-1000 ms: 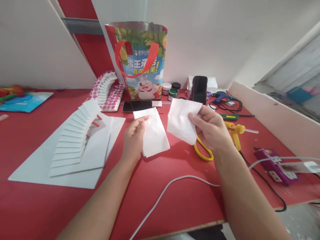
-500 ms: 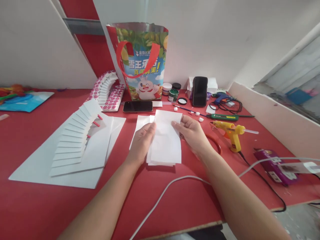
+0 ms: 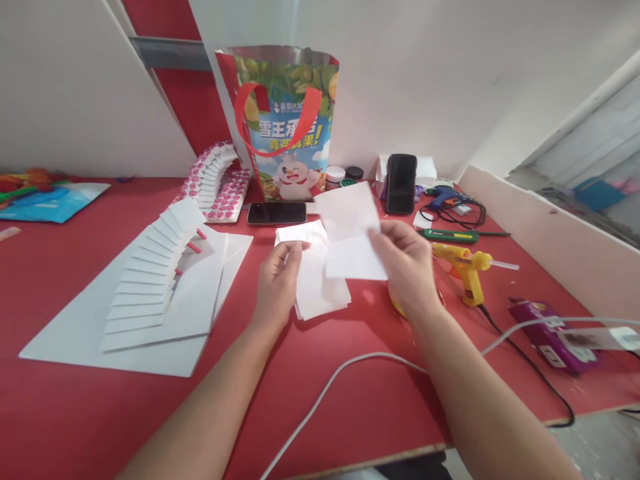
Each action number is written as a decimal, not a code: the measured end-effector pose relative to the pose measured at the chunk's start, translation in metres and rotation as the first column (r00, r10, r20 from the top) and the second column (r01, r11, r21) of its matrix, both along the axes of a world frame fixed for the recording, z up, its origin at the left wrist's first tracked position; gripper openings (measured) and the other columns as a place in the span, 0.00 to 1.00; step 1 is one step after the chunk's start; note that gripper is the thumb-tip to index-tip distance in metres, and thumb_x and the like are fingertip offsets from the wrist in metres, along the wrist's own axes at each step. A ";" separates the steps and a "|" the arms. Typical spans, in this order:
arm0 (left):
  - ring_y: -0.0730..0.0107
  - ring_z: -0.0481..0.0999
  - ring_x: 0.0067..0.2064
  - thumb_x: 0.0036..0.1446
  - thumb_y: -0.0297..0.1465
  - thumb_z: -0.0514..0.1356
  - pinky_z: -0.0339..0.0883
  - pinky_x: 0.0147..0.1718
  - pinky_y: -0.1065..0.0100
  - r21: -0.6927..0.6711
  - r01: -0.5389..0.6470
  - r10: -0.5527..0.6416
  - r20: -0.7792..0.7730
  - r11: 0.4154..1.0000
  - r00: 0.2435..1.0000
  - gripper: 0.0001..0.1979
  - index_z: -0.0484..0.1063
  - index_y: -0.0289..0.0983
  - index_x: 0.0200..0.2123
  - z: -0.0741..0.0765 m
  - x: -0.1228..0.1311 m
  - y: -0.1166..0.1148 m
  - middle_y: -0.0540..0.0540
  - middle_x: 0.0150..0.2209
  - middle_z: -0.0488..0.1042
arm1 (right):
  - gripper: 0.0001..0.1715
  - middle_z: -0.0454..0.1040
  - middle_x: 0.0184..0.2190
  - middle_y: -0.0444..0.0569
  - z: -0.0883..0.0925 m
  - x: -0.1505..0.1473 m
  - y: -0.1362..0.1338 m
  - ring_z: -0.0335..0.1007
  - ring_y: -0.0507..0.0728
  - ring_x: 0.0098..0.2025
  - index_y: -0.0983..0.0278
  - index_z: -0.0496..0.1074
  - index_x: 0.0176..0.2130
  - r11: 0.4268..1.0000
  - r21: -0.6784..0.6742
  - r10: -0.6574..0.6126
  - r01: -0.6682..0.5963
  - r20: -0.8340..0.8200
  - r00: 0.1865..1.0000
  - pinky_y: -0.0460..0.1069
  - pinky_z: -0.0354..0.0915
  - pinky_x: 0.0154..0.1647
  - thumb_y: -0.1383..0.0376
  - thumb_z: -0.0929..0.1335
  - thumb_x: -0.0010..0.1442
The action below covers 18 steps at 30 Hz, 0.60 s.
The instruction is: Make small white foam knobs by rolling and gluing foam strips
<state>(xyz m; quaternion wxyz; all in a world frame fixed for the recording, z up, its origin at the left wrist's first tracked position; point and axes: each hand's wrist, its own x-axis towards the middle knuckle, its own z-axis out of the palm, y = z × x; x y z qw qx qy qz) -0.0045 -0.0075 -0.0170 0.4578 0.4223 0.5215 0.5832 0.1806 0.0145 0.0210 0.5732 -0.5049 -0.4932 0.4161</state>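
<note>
My left hand grips a small stack of white paper sheets just above the red table, thumb on top. My right hand pinches a single white sheet by its right edge and holds it lifted, tilted, a little above and to the right of the stack. The two papers overlap in view. Both hands are closed on paper.
A white fanned paper stair model lies at left on white board. Behind stand a printed bag, a flat phone and an upright phone. At right are a yellow glue gun, a purple power strip and a white cable.
A second ago the hands held stack and single sheet apart; half a second ago they came together on the table; now my right hand has lifted one sheet up and away again.
</note>
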 end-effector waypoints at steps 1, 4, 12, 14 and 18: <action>0.69 0.68 0.29 0.61 0.49 0.58 0.63 0.30 0.69 -0.001 0.001 -0.001 -0.031 1.000 1.000 0.18 0.76 0.40 0.41 0.001 0.000 -0.001 0.50 0.29 0.72 | 0.09 0.72 0.28 0.44 0.003 0.005 0.001 0.66 0.51 0.26 0.62 0.73 0.36 0.992 0.083 -0.102 0.096 0.071 0.992 0.47 0.62 0.27 0.59 0.71 0.58; 0.67 0.70 0.30 0.63 0.51 0.54 0.64 0.31 0.67 -0.015 0.046 -0.047 -0.086 0.999 0.995 0.23 0.76 0.40 0.45 0.004 0.001 -0.005 0.49 0.30 0.72 | 0.06 0.71 0.28 0.44 0.008 0.010 0.000 0.65 0.51 0.28 0.61 0.73 0.35 0.905 0.365 -0.340 0.218 0.314 0.886 0.48 0.62 0.29 0.61 0.69 0.61; 0.67 0.74 0.36 0.61 0.49 0.59 0.68 0.35 0.68 -0.005 0.154 -0.154 -0.051 0.988 0.987 0.20 0.72 0.37 0.40 0.010 0.010 -0.009 0.48 0.33 0.74 | 0.12 0.71 0.30 0.48 -0.010 -0.034 -0.026 0.64 0.51 0.27 0.65 0.73 0.34 0.893 0.267 -0.002 -0.363 0.808 0.589 0.46 0.59 0.28 0.66 0.63 0.66; 0.65 0.76 0.38 0.60 0.49 0.61 0.69 0.37 0.68 -0.016 0.141 -0.141 -0.046 0.990 0.989 0.20 0.72 0.37 0.39 0.009 0.010 -0.008 0.48 0.35 0.75 | 0.13 0.70 0.30 0.48 -0.012 -0.038 -0.029 0.64 0.51 0.27 0.65 0.74 0.34 0.895 0.230 0.032 -0.381 0.821 0.570 0.46 0.58 0.28 0.65 0.63 0.67; 0.66 0.75 0.34 0.60 0.50 0.59 0.68 0.34 0.68 -0.059 0.096 -0.097 -0.025 0.994 0.995 0.21 0.73 0.36 0.36 0.005 0.007 -0.007 0.48 0.32 0.75 | 0.11 0.72 0.30 0.48 -0.006 -0.034 -0.028 0.65 0.50 0.27 0.65 0.76 0.37 0.876 0.227 0.141 -0.426 0.724 0.676 0.46 0.61 0.29 0.62 0.66 0.65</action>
